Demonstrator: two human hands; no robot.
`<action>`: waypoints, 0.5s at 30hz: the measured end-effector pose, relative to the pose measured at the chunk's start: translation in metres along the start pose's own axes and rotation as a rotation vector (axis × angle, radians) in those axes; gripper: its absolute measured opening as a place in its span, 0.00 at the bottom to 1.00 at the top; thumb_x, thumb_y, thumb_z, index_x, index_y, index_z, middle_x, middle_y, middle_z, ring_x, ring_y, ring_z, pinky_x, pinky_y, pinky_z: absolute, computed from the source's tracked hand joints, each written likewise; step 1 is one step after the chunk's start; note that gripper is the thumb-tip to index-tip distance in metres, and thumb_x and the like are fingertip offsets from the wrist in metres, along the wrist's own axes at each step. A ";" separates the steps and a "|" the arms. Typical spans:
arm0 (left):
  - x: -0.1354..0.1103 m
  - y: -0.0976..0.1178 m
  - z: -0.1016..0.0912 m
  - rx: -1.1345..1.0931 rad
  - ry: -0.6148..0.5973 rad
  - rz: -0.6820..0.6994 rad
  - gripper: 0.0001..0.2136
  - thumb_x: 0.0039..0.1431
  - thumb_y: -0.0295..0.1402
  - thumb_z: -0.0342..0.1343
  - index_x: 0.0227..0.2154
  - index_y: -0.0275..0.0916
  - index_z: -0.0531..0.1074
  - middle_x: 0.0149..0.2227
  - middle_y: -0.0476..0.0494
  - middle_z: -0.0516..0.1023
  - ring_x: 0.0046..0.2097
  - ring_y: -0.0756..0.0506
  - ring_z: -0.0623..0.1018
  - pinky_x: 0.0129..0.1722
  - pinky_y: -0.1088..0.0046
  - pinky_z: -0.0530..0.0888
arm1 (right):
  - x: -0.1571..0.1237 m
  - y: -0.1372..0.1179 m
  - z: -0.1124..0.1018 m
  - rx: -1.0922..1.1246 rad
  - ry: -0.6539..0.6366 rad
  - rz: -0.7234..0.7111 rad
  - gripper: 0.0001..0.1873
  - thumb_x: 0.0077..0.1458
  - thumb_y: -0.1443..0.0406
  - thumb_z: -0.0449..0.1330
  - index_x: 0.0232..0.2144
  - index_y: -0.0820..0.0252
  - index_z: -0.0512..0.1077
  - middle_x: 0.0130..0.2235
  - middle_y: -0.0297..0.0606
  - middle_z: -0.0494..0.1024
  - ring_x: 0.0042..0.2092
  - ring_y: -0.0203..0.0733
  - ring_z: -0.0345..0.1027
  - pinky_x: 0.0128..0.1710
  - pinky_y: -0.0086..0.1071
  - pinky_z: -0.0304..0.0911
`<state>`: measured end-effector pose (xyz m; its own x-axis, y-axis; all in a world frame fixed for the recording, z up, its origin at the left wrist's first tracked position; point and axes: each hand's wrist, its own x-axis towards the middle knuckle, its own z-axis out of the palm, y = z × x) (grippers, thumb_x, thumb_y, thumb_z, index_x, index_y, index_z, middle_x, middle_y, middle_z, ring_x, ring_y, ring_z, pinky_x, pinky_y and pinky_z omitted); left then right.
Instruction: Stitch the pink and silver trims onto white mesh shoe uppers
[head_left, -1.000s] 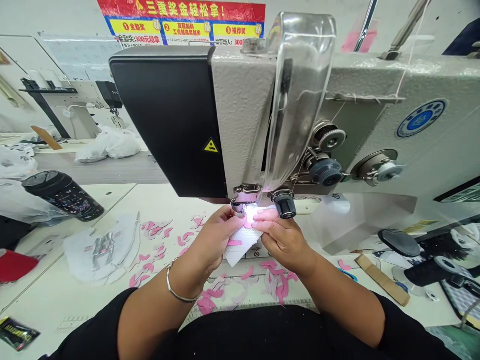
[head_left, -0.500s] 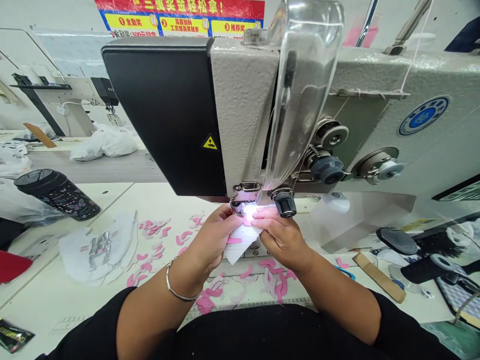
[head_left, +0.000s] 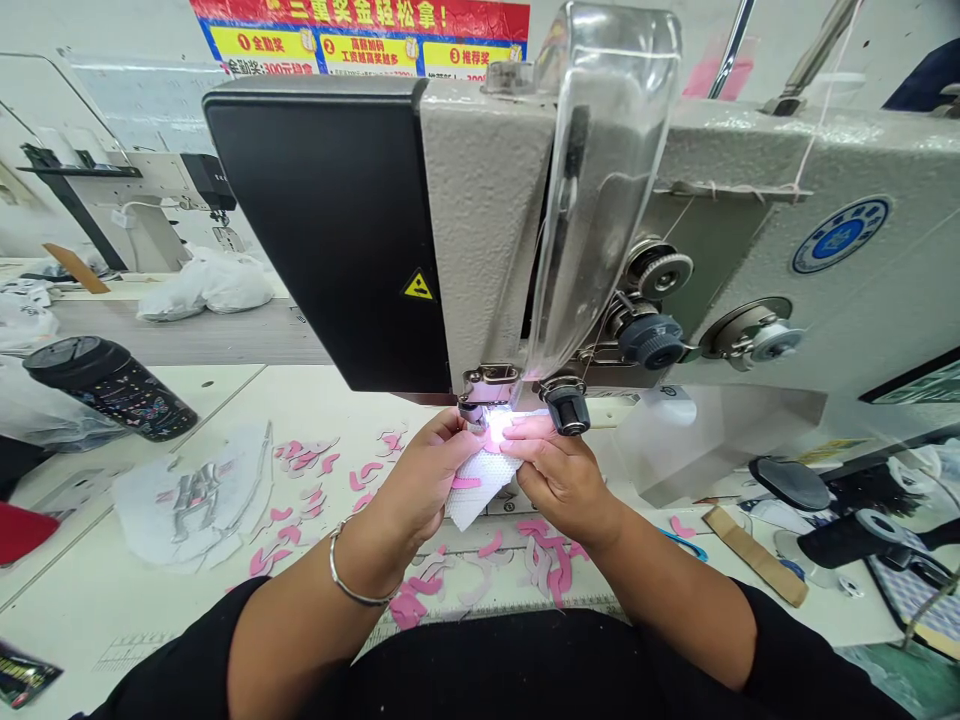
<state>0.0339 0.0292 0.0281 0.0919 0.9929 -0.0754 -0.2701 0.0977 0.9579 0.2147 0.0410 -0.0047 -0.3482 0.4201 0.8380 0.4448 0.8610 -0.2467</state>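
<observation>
A large grey sewing machine [head_left: 495, 220] with a black end cover fills the middle of the view. Under its lit presser foot [head_left: 484, 405] lies a white mesh fabric piece [head_left: 480, 485] with a pink curved strip on it. My left hand [head_left: 424, 475], with a silver bangle at the wrist, pinches the piece from the left. My right hand [head_left: 559, 470] presses its fingertips on the piece from the right, close beside the needle. Both hands are closed on the fabric.
Loose pink curved cut-outs [head_left: 307, 470] lie scattered on the white table, more near my body [head_left: 547, 560]. A stack of white fabric pieces [head_left: 187, 495] sits left. A black tumbler [head_left: 105, 385] lies at far left. Blue scissors [head_left: 682, 545], cardboard strip [head_left: 754, 555] and black tools lie right.
Hardly anything has changed: both hands stay pinched on the white piece under the presser foot. The view has shifted slightly.
</observation>
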 end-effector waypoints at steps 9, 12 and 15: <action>-0.001 0.003 0.002 0.007 -0.014 -0.005 0.08 0.50 0.31 0.62 0.35 0.39 0.75 0.30 0.49 0.75 0.30 0.50 0.73 0.28 0.76 0.69 | -0.001 0.001 -0.001 -0.009 -0.009 0.006 0.22 0.55 0.76 0.55 0.48 0.48 0.72 0.41 0.36 0.78 0.47 0.45 0.72 0.49 0.47 0.68; -0.001 0.003 0.002 0.018 -0.021 -0.007 0.08 0.50 0.30 0.61 0.36 0.39 0.74 0.31 0.49 0.74 0.30 0.50 0.73 0.29 0.76 0.68 | 0.001 0.002 -0.002 -0.003 -0.005 -0.003 0.23 0.55 0.76 0.54 0.47 0.47 0.73 0.40 0.35 0.78 0.47 0.44 0.72 0.49 0.47 0.68; -0.002 0.004 0.003 0.050 0.000 -0.017 0.08 0.51 0.30 0.60 0.36 0.39 0.74 0.30 0.50 0.73 0.29 0.51 0.71 0.27 0.77 0.66 | 0.003 0.004 -0.003 -0.005 -0.016 0.002 0.21 0.55 0.76 0.55 0.46 0.48 0.73 0.39 0.35 0.78 0.47 0.45 0.72 0.49 0.47 0.68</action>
<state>0.0353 0.0274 0.0324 0.0958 0.9912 -0.0917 -0.2201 0.1110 0.9692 0.2179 0.0449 -0.0018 -0.3606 0.4264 0.8296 0.4500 0.8586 -0.2457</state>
